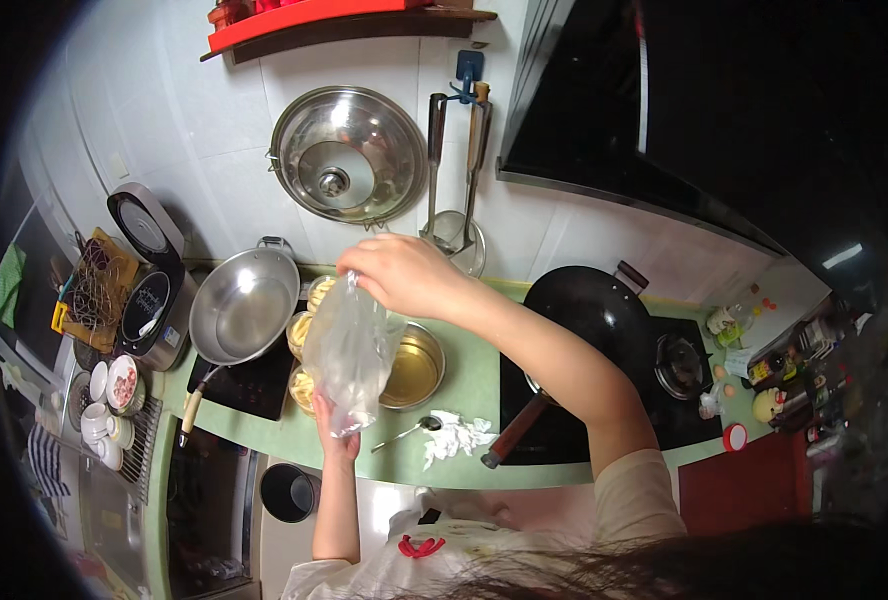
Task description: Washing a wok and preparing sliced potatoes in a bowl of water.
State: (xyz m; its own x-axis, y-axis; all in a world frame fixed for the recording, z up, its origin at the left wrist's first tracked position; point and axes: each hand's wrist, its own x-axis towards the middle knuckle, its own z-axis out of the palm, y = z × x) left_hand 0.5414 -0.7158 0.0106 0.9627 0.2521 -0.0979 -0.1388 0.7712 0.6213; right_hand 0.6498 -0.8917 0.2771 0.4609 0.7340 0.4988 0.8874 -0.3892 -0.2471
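My right hand [395, 271] is raised over the counter, its fingers closed on the gathered top of a clear plastic bag [350, 349]. The bag hangs down, and my left hand [335, 427] is at its lower left side, partly behind it; whether it grips the plastic is unclear. Behind the bag stand several glass jars with pale yellow pieces, one jar [302, 388] near my left hand. To the right of the bag is a metal pot [418, 367] holding yellowish liquid, partly covered by the bag. A metal spoon [408, 433] and crumpled white tissue [459, 440] lie in front of the pot.
A stainless steel pan [245, 307] sits on a black cooktop at left, beside an open rice cooker [148, 311]. At right a black wok [590, 322] stands on the stove; a wooden pan handle [515, 433] reaches the counter's front edge. A black bin [289, 493] stands below.
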